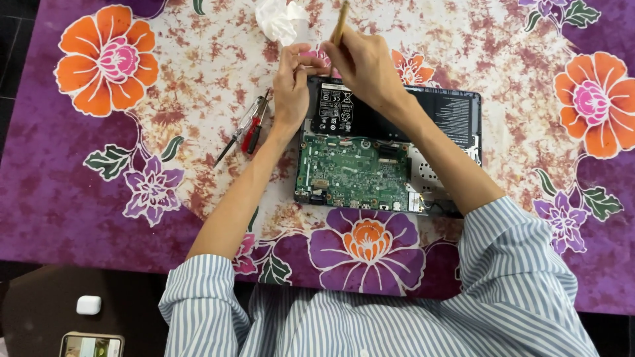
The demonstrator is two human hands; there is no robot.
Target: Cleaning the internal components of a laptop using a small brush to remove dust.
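Looking down, the head view showed an opened laptop just right of centre on a flowered cloth, green board exposed, black battery along its 12 o'clock edge. The right hand was closed around a brush, its wooden handle pointing to 12 o'clock over the laptop's upper left corner; the bristle end was hidden behind the hand. The left hand, just at 9 o'clock of the right, had fingers pinched narrow; whether it held anything could not be told. Two screwdrivers lay at 9 o'clock of the laptop, white tissue at 12 o'clock. A phone and a white case sat at 7 o'clock, off the cloth.
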